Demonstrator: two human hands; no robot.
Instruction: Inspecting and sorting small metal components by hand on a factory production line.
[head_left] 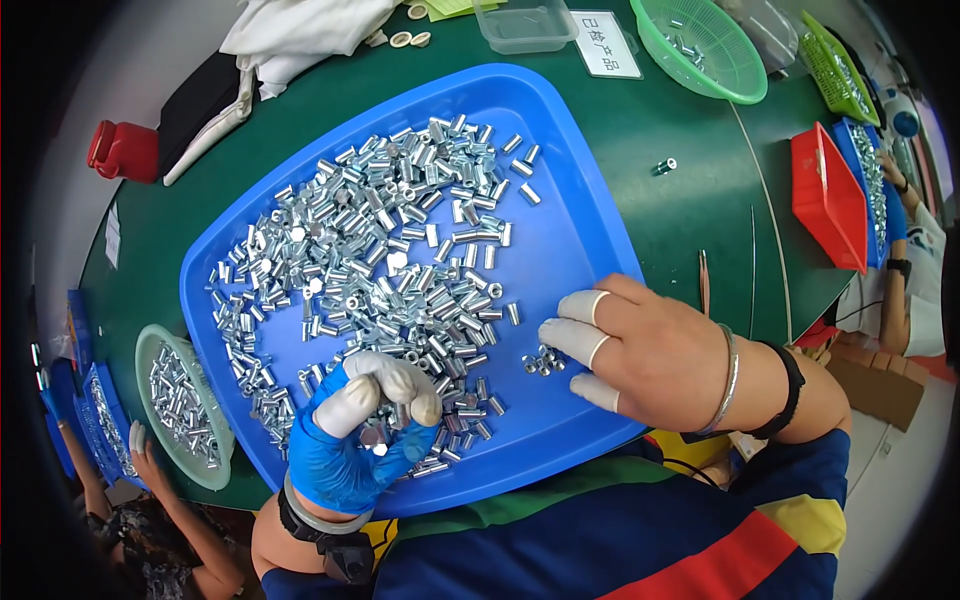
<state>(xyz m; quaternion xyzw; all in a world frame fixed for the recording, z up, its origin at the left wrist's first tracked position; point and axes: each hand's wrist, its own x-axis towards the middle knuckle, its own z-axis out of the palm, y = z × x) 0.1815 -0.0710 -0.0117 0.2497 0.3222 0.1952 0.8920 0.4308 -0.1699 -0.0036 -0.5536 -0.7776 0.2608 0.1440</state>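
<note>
The left grip (352, 450) is turned palm up, fingers curled in around a few pieces (375, 437) in its palm. The right grip (645, 345) comes in palm down — loosely open, thumb and fingers apart — with a small cluster (543, 361) just beside its fingertips; whether they touch, I cannot tell. A heap (385, 250) of pieces spreads ahead of the left grip in the tray (575, 235), whose wall stands between that grip and a pale basket (158, 338) to its left. Beyond the right grip, the counter (700, 215) bears tweezers (704, 280), a lone piece (665, 166), a red bin (830, 205) and a green basket (735, 60). The pieces are short, shiny metal cylinders; the tray is smooth blue, the left glove (325, 465) wrinkled.
</note>
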